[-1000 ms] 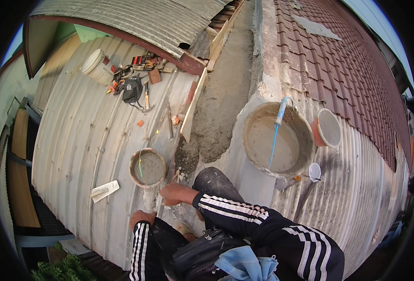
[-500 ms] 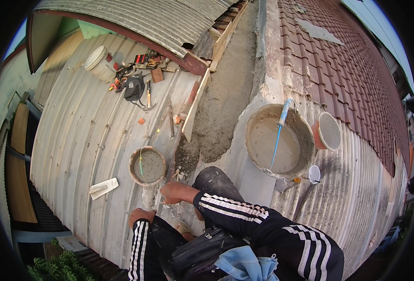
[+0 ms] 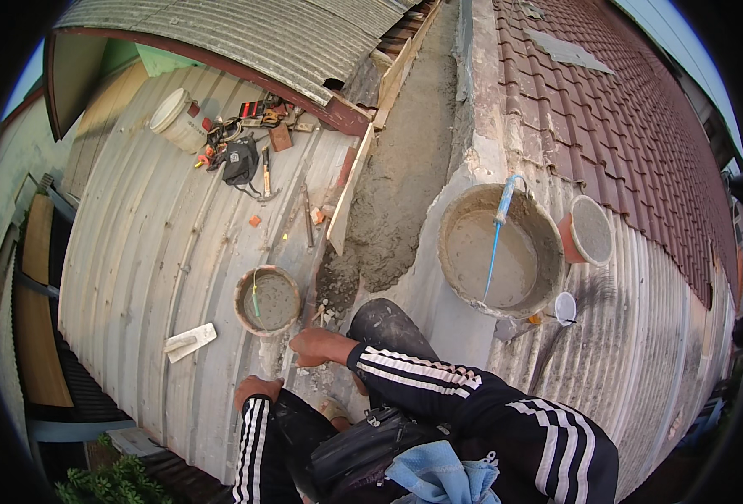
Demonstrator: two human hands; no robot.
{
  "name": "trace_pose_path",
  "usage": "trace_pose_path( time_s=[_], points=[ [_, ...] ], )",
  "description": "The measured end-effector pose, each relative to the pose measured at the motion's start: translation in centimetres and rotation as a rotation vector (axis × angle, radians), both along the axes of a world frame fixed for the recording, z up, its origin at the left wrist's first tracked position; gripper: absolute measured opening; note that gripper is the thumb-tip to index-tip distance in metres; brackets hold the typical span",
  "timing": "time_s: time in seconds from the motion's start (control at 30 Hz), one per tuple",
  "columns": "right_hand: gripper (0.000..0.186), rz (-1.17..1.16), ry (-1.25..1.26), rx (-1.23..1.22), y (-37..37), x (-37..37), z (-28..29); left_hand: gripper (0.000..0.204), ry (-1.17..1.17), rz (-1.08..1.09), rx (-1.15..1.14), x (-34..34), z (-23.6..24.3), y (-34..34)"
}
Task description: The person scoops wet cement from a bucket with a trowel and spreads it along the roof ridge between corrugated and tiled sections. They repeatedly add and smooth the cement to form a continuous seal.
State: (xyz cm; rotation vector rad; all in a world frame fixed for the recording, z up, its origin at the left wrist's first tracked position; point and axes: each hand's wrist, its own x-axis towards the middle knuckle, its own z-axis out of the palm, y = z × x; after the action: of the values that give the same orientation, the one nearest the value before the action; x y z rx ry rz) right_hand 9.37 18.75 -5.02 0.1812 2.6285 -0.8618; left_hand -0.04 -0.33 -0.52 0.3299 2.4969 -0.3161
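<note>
On the metal roof [image 3: 136, 252], the mortar bucket [image 3: 239, 307] is near the right edge, float [image 3: 191, 342] to its left. Right hand [image 3: 319, 346] sits just short of the bucket, left hand [image 3: 258, 390] lower; can't tell if either's fingers are together. I'd keep that bucket level.

"Black cloth sleeves [image 3: 413, 370] show white stripes."
"Brighter colours?"
"Crumpled light-blue cloth [image 3: 439, 472], leafy green plant [image 3: 109, 485] and overlapping maroon roof tiles [image 3: 582, 126]."
"And the small, round, grey-brown bucket [image 3: 262, 331]?"
"Its mortar [image 3: 279, 301] is plain grey."
</note>
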Motion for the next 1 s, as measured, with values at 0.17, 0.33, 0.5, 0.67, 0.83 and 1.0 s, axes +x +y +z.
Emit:
trace_pose_path(
  time_s=[0.17, 0.33, 0.5, 0.67, 0.83, 1.0],
  points=[
    [0.042, 0.01, -0.001, -0.009, 0.1, -0.1, -0.1, 0.077, 0.013, 0.005, 0.002, 0.0, -0.1, -0.1],
    [0.042, -0.001, 0.024, -0.009, 0.2, 0.1, 0.6, 0.077, -0.003, 0.01, -0.007, -0.1, -0.1, 0.1],
    [0.04, -0.015, 0.032, -0.004, 0.2, 0.4, 1.6, 0.078, -0.003, 0.008, -0.006, -0.1, -0.3, 0.2],
    [0.039, -0.035, 0.014, -0.028, 0.2, 0.4, 2.1, 0.077, 0.012, -0.023, -0.007, -0.2, -0.9, 0.0],
    [0.04, -0.05, 0.003, -0.013, 0.3, 0.3, 2.1, 0.078, -0.003, -0.023, -0.03, -0.3, -0.9, 0.2],
    [0.04, -0.037, 0.034, -0.028, 0.4, 0.4, 2.1, 0.076, -0.042, 0.005, -0.048, -0.1, -0.1, 0.5]
  ],
)
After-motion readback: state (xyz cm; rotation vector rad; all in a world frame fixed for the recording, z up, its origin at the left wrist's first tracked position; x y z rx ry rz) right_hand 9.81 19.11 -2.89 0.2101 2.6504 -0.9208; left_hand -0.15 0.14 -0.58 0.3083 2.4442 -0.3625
